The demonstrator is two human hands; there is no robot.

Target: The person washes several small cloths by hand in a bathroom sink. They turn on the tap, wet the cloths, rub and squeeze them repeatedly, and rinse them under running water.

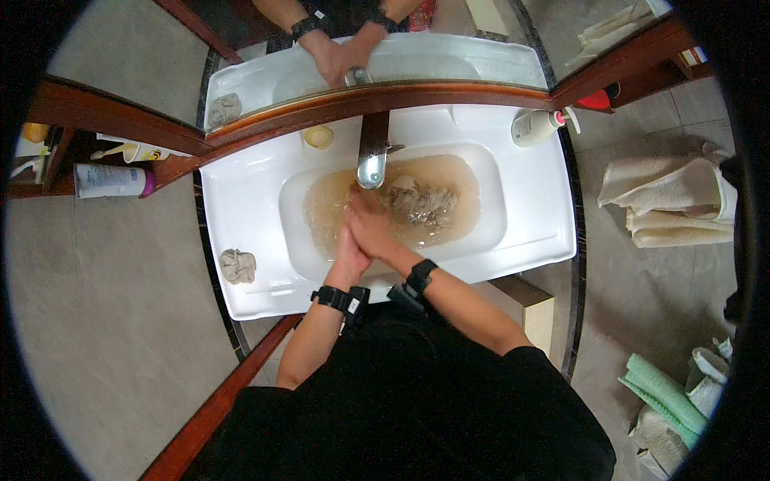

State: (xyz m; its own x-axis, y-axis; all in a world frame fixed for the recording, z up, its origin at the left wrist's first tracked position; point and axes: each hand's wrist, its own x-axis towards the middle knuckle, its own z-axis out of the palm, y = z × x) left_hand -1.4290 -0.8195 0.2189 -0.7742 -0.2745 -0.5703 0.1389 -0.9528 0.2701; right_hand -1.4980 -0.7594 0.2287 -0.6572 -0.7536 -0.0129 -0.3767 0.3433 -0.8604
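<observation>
My left hand [352, 255] and my right hand [376, 228] are pressed together over the near part of a white washbasin [535, 210], just below the chrome faucet [372, 171]. The fingers are blurred, and whether anything lies between the palms is hidden. Brownish water [328, 207] fills the bowl. A wet, crumpled cloth [424, 201] lies in it, right of my hands. A second crumpled grey cloth [237, 266] rests on the basin's left rim. A yellowish round piece, perhaps soap [319, 137], sits behind the bowl, left of the faucet.
A pump bottle [535, 127] stands at the basin's back right corner. A wood-framed mirror [379, 90] borders the back edge. On the left shelf are a white tube with a purple cap [111, 180] and a cup [144, 153]. Towels [668, 192] hang at the right.
</observation>
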